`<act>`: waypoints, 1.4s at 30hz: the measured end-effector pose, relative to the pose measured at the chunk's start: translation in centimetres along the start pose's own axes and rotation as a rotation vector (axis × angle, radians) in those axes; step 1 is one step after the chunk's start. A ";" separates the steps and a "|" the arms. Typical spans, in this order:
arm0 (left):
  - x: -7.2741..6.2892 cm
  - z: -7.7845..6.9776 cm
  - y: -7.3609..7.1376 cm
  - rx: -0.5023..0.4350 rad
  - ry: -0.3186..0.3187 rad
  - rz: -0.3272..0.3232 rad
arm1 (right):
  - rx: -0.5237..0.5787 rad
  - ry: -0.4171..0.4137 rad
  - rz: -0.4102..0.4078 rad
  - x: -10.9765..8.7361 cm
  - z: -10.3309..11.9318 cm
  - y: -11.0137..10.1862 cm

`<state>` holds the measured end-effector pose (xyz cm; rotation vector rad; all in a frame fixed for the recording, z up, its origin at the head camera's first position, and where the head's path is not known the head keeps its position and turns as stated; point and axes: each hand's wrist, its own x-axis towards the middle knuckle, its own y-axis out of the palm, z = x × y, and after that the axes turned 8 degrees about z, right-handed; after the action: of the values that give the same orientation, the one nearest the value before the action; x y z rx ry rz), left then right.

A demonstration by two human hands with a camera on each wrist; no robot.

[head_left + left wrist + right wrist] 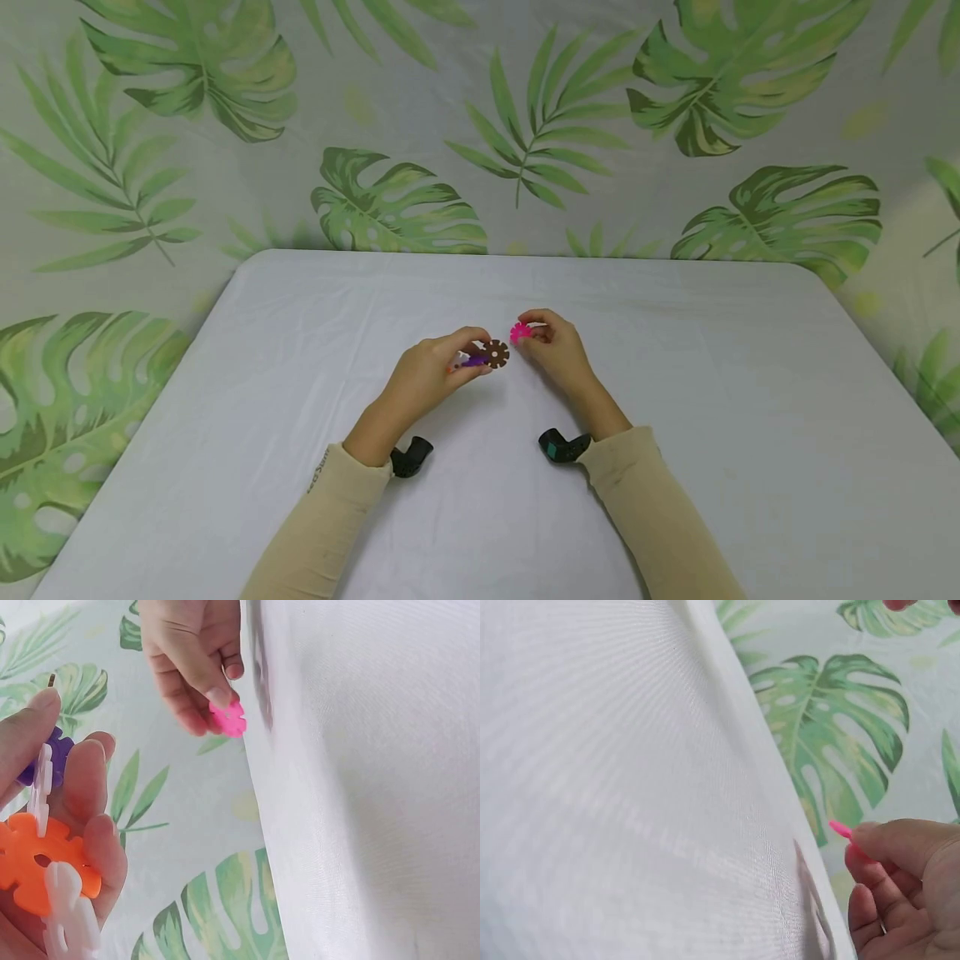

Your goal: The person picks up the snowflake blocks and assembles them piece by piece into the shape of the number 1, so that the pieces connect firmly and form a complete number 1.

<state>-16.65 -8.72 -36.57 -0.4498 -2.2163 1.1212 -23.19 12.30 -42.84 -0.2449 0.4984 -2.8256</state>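
Observation:
My left hand [422, 372] grips a joined string of notched plastic discs above the table. At its front end a brown disc [502, 357] faces the right hand. In the left wrist view a purple disc [58, 759], a white disc [40, 799], an orange disc [71, 879] and another white disc [71, 930] are slotted together, partly covered by fingers and thumb. Between thumb and fingertips, my right hand [561, 354] pinches a single pink disc [518, 334]. A small gap separates the pink disc from the brown one.
White cloth covers the table [675, 375], whose far edge meets a leaf-patterned backdrop [540, 125]. Black wrist devices, one on the left [411, 458] and one on the right [561, 447], jut inward from the beige sleeves.

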 end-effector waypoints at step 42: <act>0.1 0.2 0.1 -0.134 -0.028 0.026 | 0.301 -0.212 0.209 -3.7 5.1 -2.0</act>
<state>-16.87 -8.71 -36.72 -0.5229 -2.3257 1.0011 -19.00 13.57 -37.80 -0.3997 0.0477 -2.5855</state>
